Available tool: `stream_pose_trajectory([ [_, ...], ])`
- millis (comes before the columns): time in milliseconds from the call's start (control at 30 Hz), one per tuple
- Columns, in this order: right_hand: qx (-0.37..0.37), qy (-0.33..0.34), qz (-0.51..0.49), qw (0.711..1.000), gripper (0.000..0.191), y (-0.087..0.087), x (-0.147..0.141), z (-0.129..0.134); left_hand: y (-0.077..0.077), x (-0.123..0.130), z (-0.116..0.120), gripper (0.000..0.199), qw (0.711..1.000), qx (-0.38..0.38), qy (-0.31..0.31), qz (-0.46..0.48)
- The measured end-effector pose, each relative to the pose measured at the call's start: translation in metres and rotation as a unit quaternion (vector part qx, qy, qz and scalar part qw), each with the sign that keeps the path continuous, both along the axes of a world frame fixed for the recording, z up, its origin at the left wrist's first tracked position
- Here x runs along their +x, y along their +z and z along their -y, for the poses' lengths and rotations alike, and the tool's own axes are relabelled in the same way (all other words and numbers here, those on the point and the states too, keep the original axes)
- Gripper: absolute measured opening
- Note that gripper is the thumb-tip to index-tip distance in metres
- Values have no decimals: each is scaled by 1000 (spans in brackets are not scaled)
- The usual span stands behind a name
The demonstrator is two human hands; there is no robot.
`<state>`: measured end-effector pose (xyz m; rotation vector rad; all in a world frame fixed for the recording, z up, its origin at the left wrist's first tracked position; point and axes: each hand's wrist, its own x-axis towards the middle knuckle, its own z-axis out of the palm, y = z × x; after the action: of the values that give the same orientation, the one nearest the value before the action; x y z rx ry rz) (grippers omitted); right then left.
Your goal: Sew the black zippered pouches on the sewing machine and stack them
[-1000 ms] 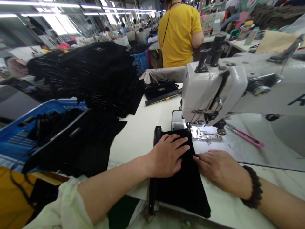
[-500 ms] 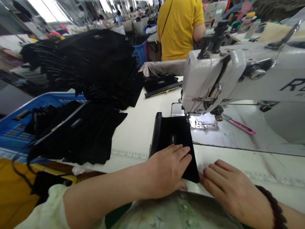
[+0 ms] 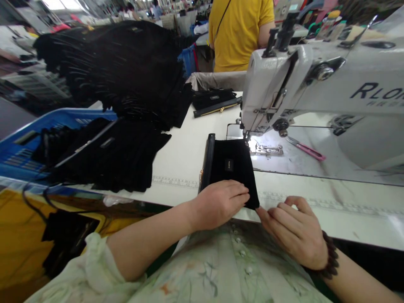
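A black fabric purse [image 3: 235,151] with a small label lies on the white table, its far right corner at the needle and presser foot of the sewing machine [image 3: 268,90]. Along its left side runs a stiff black strip [image 3: 208,158] with a small gold clasp. My left hand [image 3: 217,204] is closed over the near part of the purse, fingers together on top and thumb hidden. With fingertips pinched, my right hand [image 3: 292,229] holds the near right corner. A dark beaded bracelet [image 3: 330,256] circles my right wrist.
Pink-handled snips [image 3: 307,150] lie on the machine's bed. Behind sits another black purse [image 3: 216,101]. To the left, a large stack of black pieces [image 3: 116,63] rises near a blue basket [image 3: 19,149]. A person in a yellow shirt [image 3: 240,33] stands beyond the table.
My view has tilted, so the table appears higher. The left hand's fingers are drawn closer together on the purse. My right hand still pinches its near corner.
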<state>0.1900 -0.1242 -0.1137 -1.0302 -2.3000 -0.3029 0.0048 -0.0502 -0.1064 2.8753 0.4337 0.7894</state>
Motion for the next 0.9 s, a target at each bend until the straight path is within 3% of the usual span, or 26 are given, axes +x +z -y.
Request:
stream_pose_trajectory([
  [300, -8, 0, -44, 999, 12, 13, -2, -3, 9, 0, 1, 24, 991, 124, -6, -43],
  [467, -2, -43, -55, 998, 15, 12, -2, -3, 13, 0, 2, 24, 987, 150, -21, -53],
  [567, -16, -45, -56, 997, 22, 11, -1, -3, 14, 0, 2, 23, 988, 144, -26, -43],
  [667, -40, 0, -38, 998, 15, 9, -2, -5, 11, 0, 2, 24, 992, 117, -34, -39],
  [733, -65, 14, -29, 997, 11, 6, -4, -6, 6, 0, 0, 26, 993, 86, -49, -58],
  [900, -117, 15, 1, 993, 23, 1, -7, -17, -5, 3, -10, 26, 988, 11, -68, -136],
])
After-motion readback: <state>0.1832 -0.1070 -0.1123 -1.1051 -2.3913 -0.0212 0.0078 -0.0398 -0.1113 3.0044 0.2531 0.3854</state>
